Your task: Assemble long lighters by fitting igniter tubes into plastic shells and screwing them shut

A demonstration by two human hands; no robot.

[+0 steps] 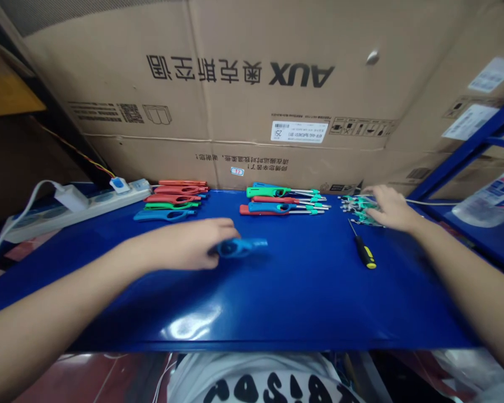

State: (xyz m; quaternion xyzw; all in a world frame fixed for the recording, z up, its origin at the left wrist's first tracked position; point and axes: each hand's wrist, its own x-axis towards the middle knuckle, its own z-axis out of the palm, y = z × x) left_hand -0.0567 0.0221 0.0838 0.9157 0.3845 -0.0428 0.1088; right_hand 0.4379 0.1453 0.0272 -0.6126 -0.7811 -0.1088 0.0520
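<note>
My left hand is closed around a blue lighter handle, held over the middle of the table; its front end points right and no metal tube shows on it. My right hand is at a pile of small metal and green parts, thumb and fingers apart over its right side. Whether it touches a part is hard to see. Below the pile lies a black and yellow screwdriver. Between my hands, toward the back, is a group of lighters with metal tubes and green tips.
Red, green and blue lighter handles are stacked at the back left. A white power strip lies beside them. A large cardboard sheet stands behind the blue table. At right are a blue metal frame and a clear plastic package.
</note>
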